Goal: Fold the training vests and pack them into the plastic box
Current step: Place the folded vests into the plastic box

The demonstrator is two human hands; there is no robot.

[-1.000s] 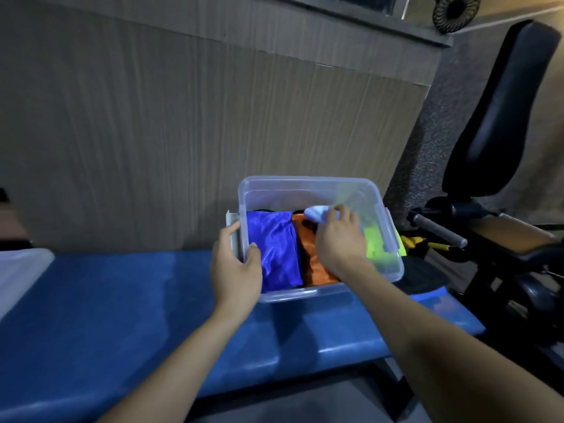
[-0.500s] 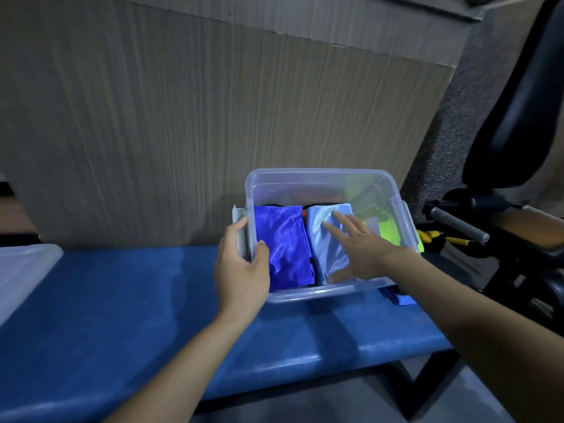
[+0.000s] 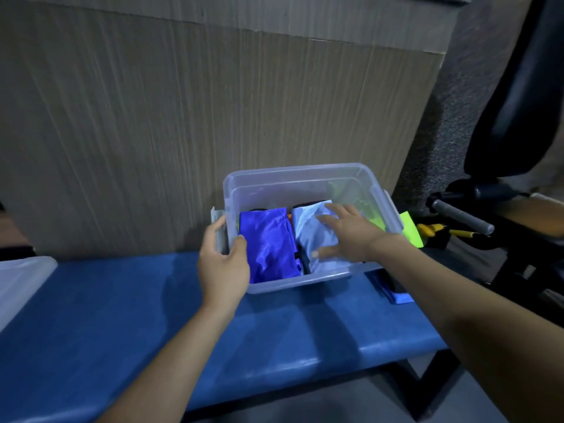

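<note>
Since a second ago the right hand (image 3: 348,236) has laid the pale vest (image 3: 311,239) down and now presses it open-fingered, best flattened evenly beside the blue vest (image 3: 268,245), while the left hand (image 3: 222,264) grips the plastic box (image 3: 293,178) wall.

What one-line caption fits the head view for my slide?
Left hand grips the clear plastic box on a blue bench while the right hand presses a pale blue vest beside a dark blue vest.

A blue padded table (image 3: 122,315) spans the lower view. Behind it stands a wood-grain panel (image 3: 183,117). At nine o'clock lies a translucent lid (image 3: 21,282); at three o'clock, a black exercise machine (image 3: 512,117) with a grey handle (image 3: 460,216).
</note>
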